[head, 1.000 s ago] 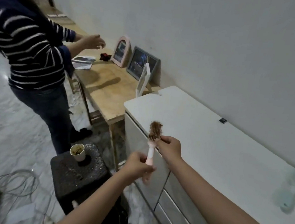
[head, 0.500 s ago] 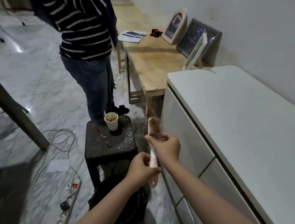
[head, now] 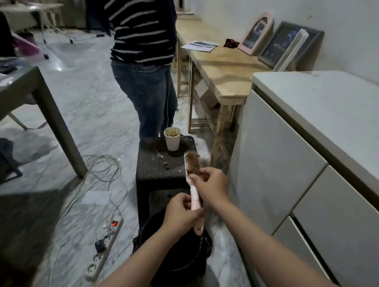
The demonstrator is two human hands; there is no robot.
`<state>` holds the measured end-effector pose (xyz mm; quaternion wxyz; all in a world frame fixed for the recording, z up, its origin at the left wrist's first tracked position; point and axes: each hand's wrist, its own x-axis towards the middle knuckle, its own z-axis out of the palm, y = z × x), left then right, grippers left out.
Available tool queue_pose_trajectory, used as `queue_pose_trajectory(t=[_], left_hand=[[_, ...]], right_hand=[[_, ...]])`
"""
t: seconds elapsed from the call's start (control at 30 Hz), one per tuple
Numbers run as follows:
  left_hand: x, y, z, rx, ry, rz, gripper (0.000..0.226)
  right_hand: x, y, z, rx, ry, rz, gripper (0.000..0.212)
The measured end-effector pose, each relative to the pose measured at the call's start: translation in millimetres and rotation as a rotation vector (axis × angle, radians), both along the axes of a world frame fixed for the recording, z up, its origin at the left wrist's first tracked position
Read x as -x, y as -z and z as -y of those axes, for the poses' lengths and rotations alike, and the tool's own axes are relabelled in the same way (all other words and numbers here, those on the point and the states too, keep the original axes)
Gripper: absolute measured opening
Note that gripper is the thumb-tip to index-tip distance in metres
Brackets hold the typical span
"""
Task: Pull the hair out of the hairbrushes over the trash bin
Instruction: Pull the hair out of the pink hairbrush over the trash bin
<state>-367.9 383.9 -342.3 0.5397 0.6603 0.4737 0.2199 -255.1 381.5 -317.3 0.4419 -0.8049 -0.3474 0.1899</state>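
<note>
A room with a shiny marble floor and pale walls.
A white cabinet stands by the wall, next to a wooden table. A grey table stands on the left.

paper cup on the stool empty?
No: the paper cup on the black stool holds brownish clumps up near its rim.
</note>
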Motion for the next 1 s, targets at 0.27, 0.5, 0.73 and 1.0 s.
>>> queue_pose_trajectory(t=[0.27, 0.5, 0.73, 1.0], left_hand=[[58, -4, 6, -0.195, -0.018, -0.097, 0.025], [77, -9, 10, -0.153, -0.045, -0.026, 0.017], [79, -10, 16, -0.157, -0.137, -0.032, 0.007], [78, -14, 21, -0.117, -0.165, -0.081, 0.009]], right_hand=[[48, -13, 10, -0.029, -0.103, 0.068, 0.014], [65, -18, 13, -0.111, -0.12, 0.114, 0.007], [73, -19, 8, -0.117, -0.129, -0.002, 0.011], [74, -14, 16, -0.099, -0.127, -0.105, 0.018]])
